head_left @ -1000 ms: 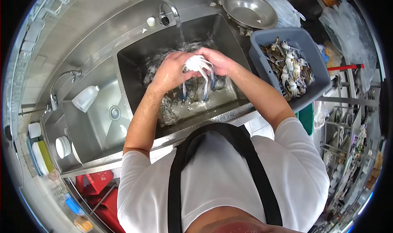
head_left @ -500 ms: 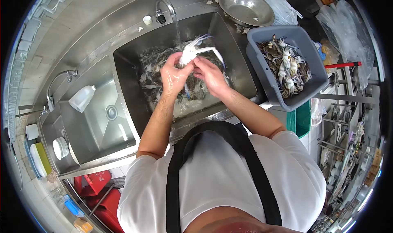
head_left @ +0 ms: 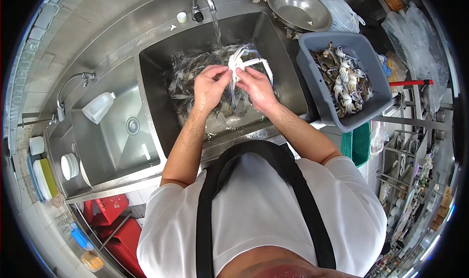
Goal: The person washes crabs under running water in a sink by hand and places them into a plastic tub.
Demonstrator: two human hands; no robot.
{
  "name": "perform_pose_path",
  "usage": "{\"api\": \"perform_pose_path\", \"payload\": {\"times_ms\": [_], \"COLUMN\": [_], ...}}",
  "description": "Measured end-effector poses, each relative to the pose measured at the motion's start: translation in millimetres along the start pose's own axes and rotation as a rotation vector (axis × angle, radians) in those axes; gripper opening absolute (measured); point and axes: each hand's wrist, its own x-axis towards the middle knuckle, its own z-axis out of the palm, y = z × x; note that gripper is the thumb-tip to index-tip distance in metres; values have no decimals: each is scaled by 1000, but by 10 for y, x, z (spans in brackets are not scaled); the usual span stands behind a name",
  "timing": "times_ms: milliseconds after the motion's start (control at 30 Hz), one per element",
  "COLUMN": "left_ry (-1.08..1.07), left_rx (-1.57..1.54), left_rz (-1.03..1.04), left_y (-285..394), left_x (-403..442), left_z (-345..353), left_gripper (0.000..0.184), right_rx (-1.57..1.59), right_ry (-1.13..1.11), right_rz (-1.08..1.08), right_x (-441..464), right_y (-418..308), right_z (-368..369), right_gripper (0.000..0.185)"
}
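Note:
A crab with a white underside (head_left: 237,63) is held between my two hands above the sink basin (head_left: 288,77). My left hand (head_left: 210,88) pinches its left side with thumb and fingers. On the other side, my right hand (head_left: 258,88) grips its lower right edge. Its legs and a blue-tipped claw point up and to the right. Water runs from the faucet (head_left: 204,3) into the basin just behind the crab. More crabs (head_left: 188,77) lie in the water under my hands, partly blurred.
A grey tub (head_left: 318,96) holding several crabs stands right of the basin. Behind it are a metal bowl (head_left: 299,9) and a white plastic bag (head_left: 340,13). The left sink (head_left: 115,151) holds a plastic jug (head_left: 99,107). A green bin (head_left: 360,145) is below the tub.
The crab was first held lower with its legs hanging down; it has been turned so the legs point up and right. Both hands have shifted their grip on it.

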Motion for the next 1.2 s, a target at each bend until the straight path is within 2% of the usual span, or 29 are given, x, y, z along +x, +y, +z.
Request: {"api": "perform_pose_path", "payload": {"times_ms": [67,200,267,300,367,400,500,567,633,700,767,900,967,1033,1067,1100,1167,1200], "left_ry": [46,125,197,195,152,79,-34,-22,87,117,203,277,243,251,-61,-213,-193,-212], "left_rx": [97,307,96,97,-105,-255,-370,-406,-448,-419,-534,-550,-529,-438,260,977,885,669], "left_rz": [115,183,-164,-166,-164,-186,-265,-250,-407,-410,-425,-575,-566,-663,-491,-226,25,-66], "left_y": [11,57,50,-39,-274,-201,-241,-434,-486,-677,-1001,-1383,-1366,-1634,-1883,-2128,-2974,-2315], "left_x": [-11,2,65,96,157,153,205,348,482,679,898,1272,1385,1550,1640,1729,2123,2185], "left_z": [28,28,7,6,23,68,131,162,195,271,366,642,782,980,890,800,805,814], "left_gripper": [18,18,18,18,18,21,22,22,19,16,13,11,9,22,22,26,38,36], "right_rx": [-51,-59,103,105,211,212,192,61,90,123,110,-6,-75,-125,-79,-38,-41,63], "right_ry": [-31,-11,-12,-11,-56,-56,-36,-12,-4,8,72,234,335,369,338,308,294,292], "right_rz": [-14,-41,48,50,88,86,98,67,80,106,132,-54,-116,-143,-223,-304,-281,-167], "right_x": [22,29,30,62,176,201,311,466,592,818,1018,1335,1436,1437,1422,1408,1464,1524], "right_y": [21,47,23,66,172,151,157,243,217,280,377,518,623,538,507,480,420,431], "right_z": [-27,-27,-38,-68,-151,-143,-113,-158,-153,-172,-168,-199,-348,-404,-424,-466,-625,-724], "right_gripper": [25,25,24,24,24,24,23,23,23,22,22,15,15,15,15,15,16,17]}}
